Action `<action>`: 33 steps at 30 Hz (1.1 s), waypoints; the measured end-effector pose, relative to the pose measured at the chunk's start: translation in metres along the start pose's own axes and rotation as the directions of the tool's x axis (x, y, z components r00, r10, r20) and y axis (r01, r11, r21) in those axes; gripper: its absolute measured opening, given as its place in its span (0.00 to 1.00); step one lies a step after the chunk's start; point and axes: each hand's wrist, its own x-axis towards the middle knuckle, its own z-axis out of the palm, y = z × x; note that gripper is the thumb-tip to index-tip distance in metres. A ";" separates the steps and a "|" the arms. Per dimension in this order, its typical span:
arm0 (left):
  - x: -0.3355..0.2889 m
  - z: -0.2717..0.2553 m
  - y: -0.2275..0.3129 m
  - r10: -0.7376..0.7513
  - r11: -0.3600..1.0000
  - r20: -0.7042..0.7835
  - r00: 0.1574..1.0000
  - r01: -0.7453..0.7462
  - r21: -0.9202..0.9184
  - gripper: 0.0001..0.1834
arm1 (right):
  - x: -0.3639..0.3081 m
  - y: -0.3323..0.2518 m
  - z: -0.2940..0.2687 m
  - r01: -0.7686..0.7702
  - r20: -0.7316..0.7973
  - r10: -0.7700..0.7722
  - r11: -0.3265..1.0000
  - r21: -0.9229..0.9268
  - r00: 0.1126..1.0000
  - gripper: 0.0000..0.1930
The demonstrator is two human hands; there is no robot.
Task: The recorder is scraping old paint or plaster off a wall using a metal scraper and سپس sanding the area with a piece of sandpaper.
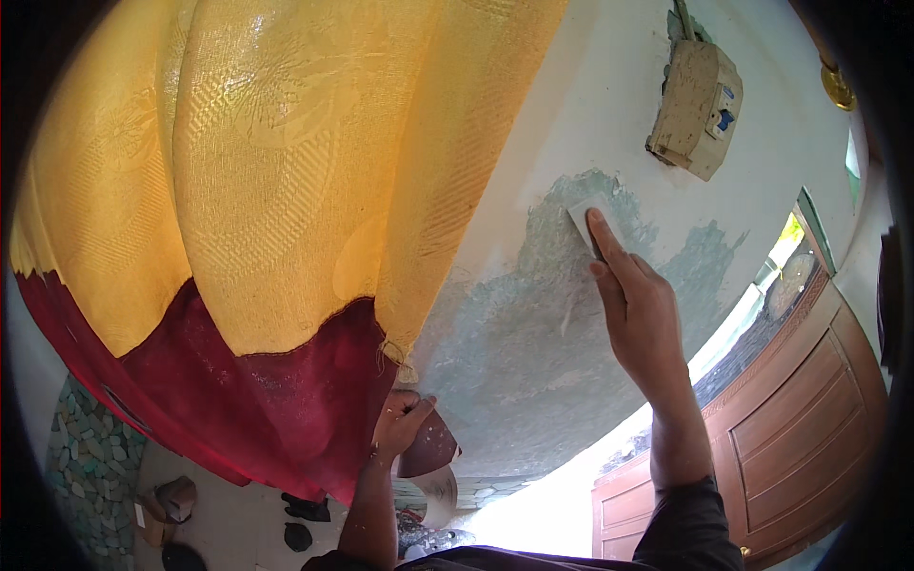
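Observation:
My right hand (640, 314) is closed around a flat, pale scraper (588, 226), index finger stretched along its blade. The blade lies against a rough grey-green patch (533, 314) on the white wall, near the patch's upper edge. The rest of the scraper is hidden in my palm. Lower down, beside the curtain's edge, my left hand (402, 423) pinches a reddish-brown sheet (430, 445) with white specks. A paler curled piece (438, 490) hangs just below it; I cannot tell whether the two are joined.
A yellow curtain (286, 171) with a dark red lower part (276, 400) hangs close on the left. A tan electrical box (698, 109) is fixed to the wall at upper right. A carved wooden door (800, 419) stands at right. Boxes (164, 509) and dark items (305, 509) lie on the floor.

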 end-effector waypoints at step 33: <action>-0.002 0.003 -0.003 -0.051 0.997 -0.028 0.998 0.052 0.052 0.24 | 0.017 -0.008 0.007 0.086 -0.123 -0.086 0.996 0.001 0.989 0.23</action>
